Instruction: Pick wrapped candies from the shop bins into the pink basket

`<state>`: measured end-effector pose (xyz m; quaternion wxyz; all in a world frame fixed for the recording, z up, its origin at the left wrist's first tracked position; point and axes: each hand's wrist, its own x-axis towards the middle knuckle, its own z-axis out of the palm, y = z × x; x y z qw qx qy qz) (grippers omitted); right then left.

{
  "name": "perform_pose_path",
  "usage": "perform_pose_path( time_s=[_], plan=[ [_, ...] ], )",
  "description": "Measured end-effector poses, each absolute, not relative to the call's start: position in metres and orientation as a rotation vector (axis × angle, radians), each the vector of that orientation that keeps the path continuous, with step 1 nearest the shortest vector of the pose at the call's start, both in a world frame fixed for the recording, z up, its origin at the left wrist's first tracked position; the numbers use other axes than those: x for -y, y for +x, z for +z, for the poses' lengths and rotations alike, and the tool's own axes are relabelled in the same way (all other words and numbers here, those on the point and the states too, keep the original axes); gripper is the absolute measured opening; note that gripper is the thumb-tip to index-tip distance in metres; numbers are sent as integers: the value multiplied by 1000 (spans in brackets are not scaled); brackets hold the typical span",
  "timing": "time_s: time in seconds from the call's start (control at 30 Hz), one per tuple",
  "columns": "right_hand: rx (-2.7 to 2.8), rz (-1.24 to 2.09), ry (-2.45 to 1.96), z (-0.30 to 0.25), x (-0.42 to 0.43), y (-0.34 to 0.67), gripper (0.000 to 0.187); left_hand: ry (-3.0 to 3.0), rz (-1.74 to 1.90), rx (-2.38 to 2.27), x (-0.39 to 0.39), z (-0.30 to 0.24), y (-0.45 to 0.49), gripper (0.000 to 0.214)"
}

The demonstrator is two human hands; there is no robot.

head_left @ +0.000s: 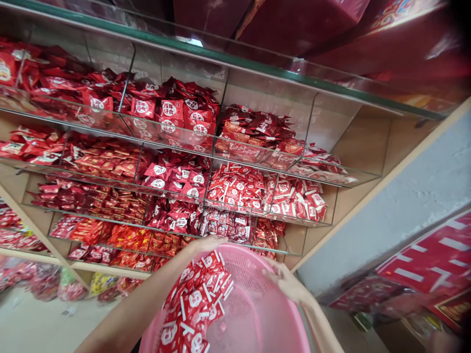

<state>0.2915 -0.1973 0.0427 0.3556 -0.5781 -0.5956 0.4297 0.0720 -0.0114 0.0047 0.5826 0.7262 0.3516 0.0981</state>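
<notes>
A pink plastic basket [253,314] with a perforated wall is tilted in front of me. Many small red-and-white printed packets [200,296] are heaped along its left side, and its right side shows bare plastic. At the far left of the rim, my left hand [209,243] is closed on the basket, its fingertips partly hidden. My right hand [287,280] grips the rim on the right, the fingers curled over the edge. Just beyond the basket, similar red-and-white packets [237,186] fill a compartment of the glass-fronted shelf.
Tiered shelves with glass dividers hold packets in shades of red [169,117]. A thick glass shelf edge [235,61] crosses above, with large dark-red boxes [301,24] on it. A grey wall [405,206] stands at right. Bagged goods [71,284] lie on the floor at left.
</notes>
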Motion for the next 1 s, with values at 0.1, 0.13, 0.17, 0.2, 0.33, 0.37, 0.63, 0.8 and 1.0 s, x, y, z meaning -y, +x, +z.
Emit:
perform_pose_path(
  time_s=[0.1, 0.13, 0.17, 0.2, 0.33, 0.37, 0.63, 0.8, 1.0],
  plan=[
    [1512, 1033, -1570, 33, 198, 290, 60, 1783, 269, -852, 16, -7, 71, 53],
    [1491, 1005, -1588, 30, 199, 289, 61, 1798, 284, -855, 17, -10, 70, 52],
    [1473, 981, -1598, 27, 199, 288, 62, 1813, 291, -845, 18, -13, 69, 52],
    [1459, 965, -1600, 25, 199, 288, 62, 1824, 292, -827, 17, -14, 68, 52],
    [1455, 962, -1561, 28, 196, 289, 57, 1819, 249, -747, 11, -15, 69, 54],
    [1459, 972, -1549, 30, 195, 290, 56, 1815, 242, -744, 10, -14, 70, 55],
    [1420, 1070, -1503, 33, 194, 305, 52, 1886, 344, -697, 18, -20, 80, 55],
    [1451, 930, -1561, 28, 193, 308, 48, 1982, 388, -669, 12, -24, 82, 52],
    [1416, 667, -1722, 22, 191, 319, 45, 2031, 316, -768, 15, -18, 91, 47]
  ],
)
